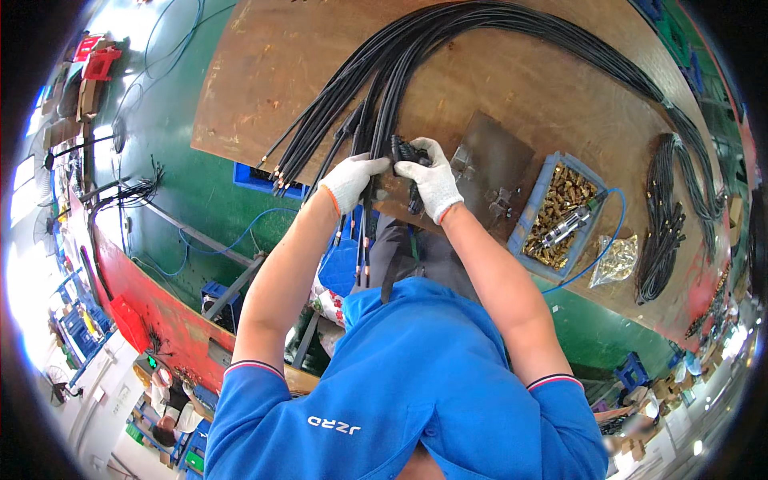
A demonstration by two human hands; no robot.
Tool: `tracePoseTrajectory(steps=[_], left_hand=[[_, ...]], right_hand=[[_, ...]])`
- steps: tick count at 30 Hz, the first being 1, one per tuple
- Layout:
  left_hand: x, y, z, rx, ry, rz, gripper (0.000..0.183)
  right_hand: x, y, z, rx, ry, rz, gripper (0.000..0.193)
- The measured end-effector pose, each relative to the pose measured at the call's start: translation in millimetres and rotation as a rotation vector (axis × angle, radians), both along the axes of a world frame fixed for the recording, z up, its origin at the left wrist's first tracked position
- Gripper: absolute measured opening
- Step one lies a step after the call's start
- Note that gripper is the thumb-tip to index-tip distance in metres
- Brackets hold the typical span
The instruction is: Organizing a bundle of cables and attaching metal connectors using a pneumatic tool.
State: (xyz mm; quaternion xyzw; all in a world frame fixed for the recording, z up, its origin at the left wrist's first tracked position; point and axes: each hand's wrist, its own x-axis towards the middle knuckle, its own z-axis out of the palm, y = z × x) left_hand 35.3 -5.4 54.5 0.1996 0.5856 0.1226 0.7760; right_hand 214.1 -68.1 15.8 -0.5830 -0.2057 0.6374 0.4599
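A thick bundle of black cables [448,18] arches over the wooden table, and its loose ends fan out toward its near edge. My left hand [352,181], in a white knitted glove, is closed around some of these cables, whose copper-tipped ends hang below it. Close by on the right, my gloved right hand [433,179] grips a cluster of black ridged cable fittings [406,150]. Thumb and fingers press against the cluster, and part of it shows under the palm. Where the fittings meet the cables is partly hidden by my hands.
Right of my hands lie a metal plate [500,148] with small clamps and a blue bin [524,228] of brass fittings. A silver air tool [566,226] with a blue hose rests on them. Beyond are a clear bag [616,262] of parts and a coiled cable bundle [661,216].
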Motion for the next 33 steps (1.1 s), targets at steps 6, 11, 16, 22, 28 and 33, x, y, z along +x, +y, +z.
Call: tracePoseTrajectory(steps=[6,11,16,22,28,33], left_hand=[[-22,2,-21,0.1,0.078,0.082,0.018],[-19,-3,-25,-0.015,-0.031,0.136,0.019],[-10,4,-27,-0.146,-0.023,-0.074,0.014],[10,-14,-22,0.106,-0.037,-0.025,0.015],[17,-21,-25,0.21,-0.05,0.045,0.017],[21,-27,-29,0.255,-0.025,0.099,0.016]], right_hand=[[23,-52,9,-0.119,0.133,0.065,0.051],[47,-108,11,-0.09,0.176,0.103,0.051],[57,-134,17,-0.066,0.226,0.19,0.051],[74,-156,37,-0.082,0.214,0.287,0.048],[100,-185,45,-0.096,0.21,0.409,0.046],[114,-200,56,-0.101,0.174,0.544,0.045]])
